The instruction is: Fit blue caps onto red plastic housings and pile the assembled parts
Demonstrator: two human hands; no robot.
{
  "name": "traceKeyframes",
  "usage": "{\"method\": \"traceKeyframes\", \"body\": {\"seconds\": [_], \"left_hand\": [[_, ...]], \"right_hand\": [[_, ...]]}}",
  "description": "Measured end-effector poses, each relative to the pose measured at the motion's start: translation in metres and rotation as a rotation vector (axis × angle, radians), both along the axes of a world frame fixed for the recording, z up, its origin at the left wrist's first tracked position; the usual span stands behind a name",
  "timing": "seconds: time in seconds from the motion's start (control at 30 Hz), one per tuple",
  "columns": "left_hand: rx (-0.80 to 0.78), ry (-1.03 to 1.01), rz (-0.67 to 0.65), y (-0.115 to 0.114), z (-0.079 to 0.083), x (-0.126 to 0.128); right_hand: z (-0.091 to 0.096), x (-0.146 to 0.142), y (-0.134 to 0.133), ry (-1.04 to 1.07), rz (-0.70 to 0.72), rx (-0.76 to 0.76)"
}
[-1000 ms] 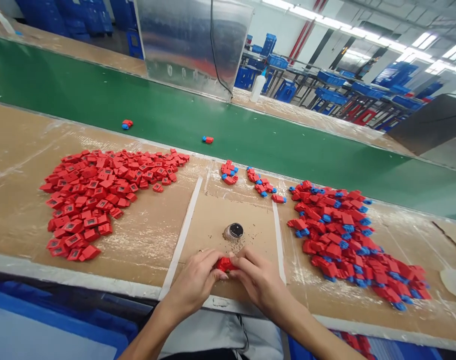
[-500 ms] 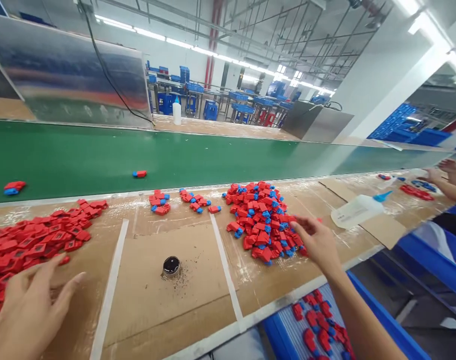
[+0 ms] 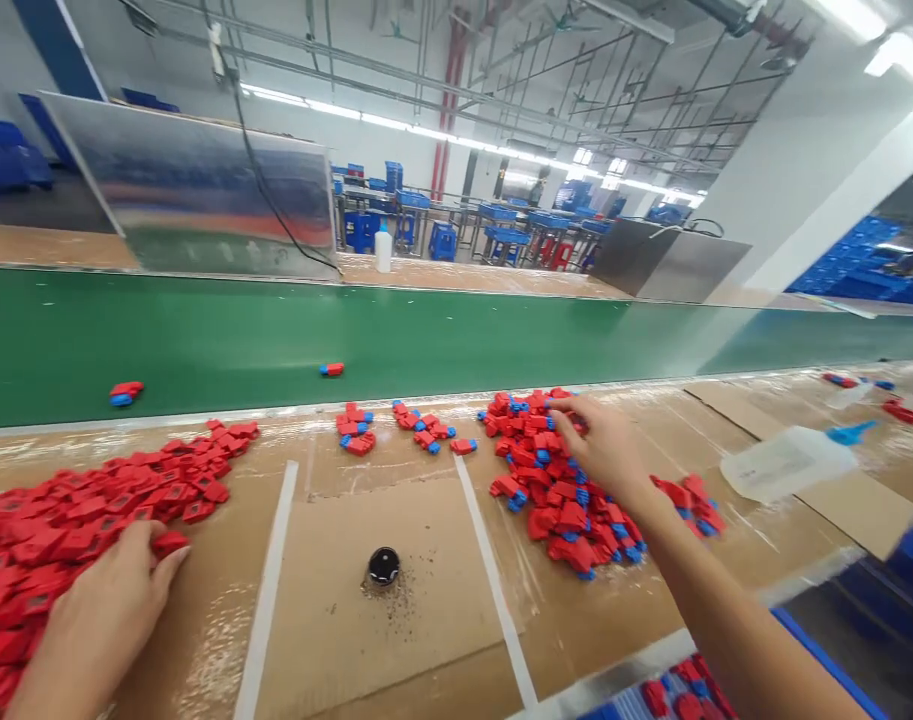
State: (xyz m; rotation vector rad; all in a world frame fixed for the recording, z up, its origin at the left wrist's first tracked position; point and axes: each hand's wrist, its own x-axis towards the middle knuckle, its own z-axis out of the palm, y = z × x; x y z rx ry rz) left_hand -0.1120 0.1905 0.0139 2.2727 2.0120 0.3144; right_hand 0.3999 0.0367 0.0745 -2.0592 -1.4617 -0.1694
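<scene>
At the left pile of red plastic pieces point(image 3: 88, 505), my left hand point(image 3: 100, 610) has thumb and fingers closed around one red plastic piece point(image 3: 169, 543) at the pile's near right edge. My right hand point(image 3: 602, 445) reaches over the pile of red-and-blue plastic pieces point(image 3: 535, 470), its fingertips pinched at a piece near the top; the fingers partly hide it. Between the hands, a small round cup of dark liquid point(image 3: 384, 566) stands on a cardboard sheet point(image 3: 328, 620), with dark specks around it.
Behind the bench runs a green conveyor belt point(image 3: 426, 340) carrying two small red-and-blue clusters. A clear squeeze bottle point(image 3: 790, 462) with a blue nozzle lies at right. Several loose pieces point(image 3: 426, 425) sit near the belt. A blue bin point(image 3: 636, 705) holds pieces below the bench edge.
My left hand has closed on a red piece. My right hand has moved from the right side of its pile up toward the top. The view has shifted left.
</scene>
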Motion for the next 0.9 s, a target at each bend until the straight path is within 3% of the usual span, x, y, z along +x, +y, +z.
{"method": "traceKeyframes", "body": {"seconds": [0.07,0.17,0.3,0.4,0.5,0.63,0.77,0.9], "left_hand": [[0.005,0.102,-0.027,-0.008,0.007,0.003],[0.059,0.176,-0.08,-0.016,0.006,0.007],[-0.017,0.048,-0.089,-0.028,0.0,0.005],[-0.069,-0.138,-0.069,-0.044,0.003,-0.002],[-0.094,-0.314,-0.048,-0.061,0.006,-0.004],[-0.093,-0.441,-0.052,-0.074,0.0,0.002],[0.0,-0.407,-0.042,-0.077,-0.014,0.012],[0.047,-0.255,-0.103,-0.08,-0.02,0.026]], "right_hand": [[0.001,-0.039,0.057,-0.006,0.236,-0.083],[-0.011,-0.097,0.149,0.014,0.392,-0.214],[-0.035,-0.154,0.248,0.045,0.353,-0.348],[-0.05,-0.18,0.292,0.081,0.188,-0.419],[-0.062,-0.198,0.313,0.11,0.047,-0.448],[-0.074,-0.206,0.324,0.15,-0.034,-0.445],[-0.073,-0.198,0.32,0.197,-0.015,-0.422],[-0.054,-0.174,0.292,0.203,0.092,-0.326]]}}
